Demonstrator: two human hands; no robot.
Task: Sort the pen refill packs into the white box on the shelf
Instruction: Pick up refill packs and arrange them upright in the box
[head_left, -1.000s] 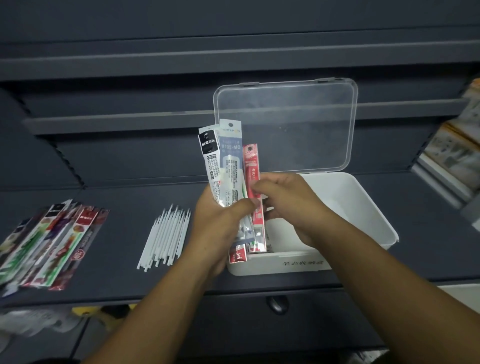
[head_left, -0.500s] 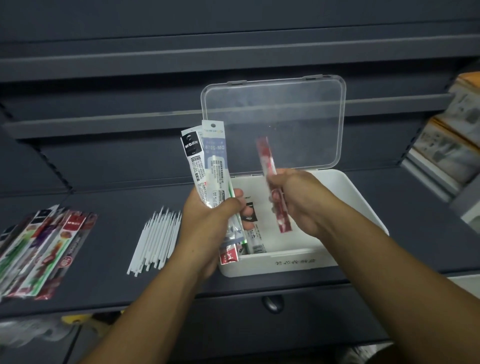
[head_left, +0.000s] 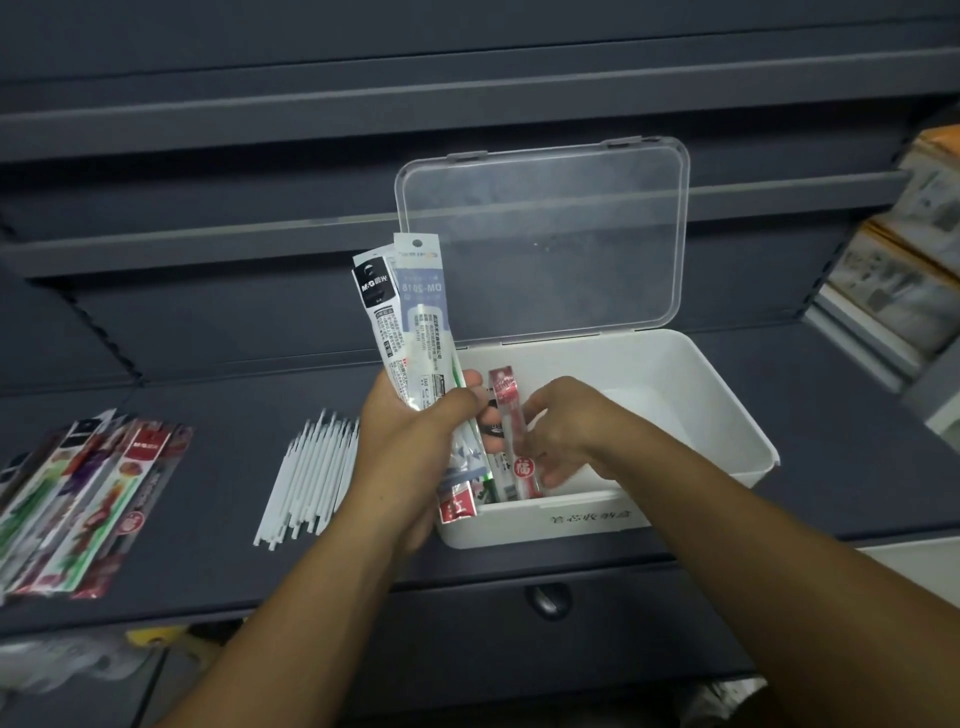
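At centre frame, inside the white box (head_left: 727, 395), my right hand (head_left: 566, 431) is setting down the red pack (head_left: 511, 431) that it was holding aloft half a second ago, fingers still pinching it; one more pack is going in. My left hand (head_left: 415, 441) is gripping a fan of flat, glossy film packs (head_left: 410, 322). Thin, straight white refills (head_left: 317, 467) and loose packs (head_left: 93, 493) are waiting at lower left.

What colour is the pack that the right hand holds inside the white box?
Red with a clear middle; the head view shows the pack best.
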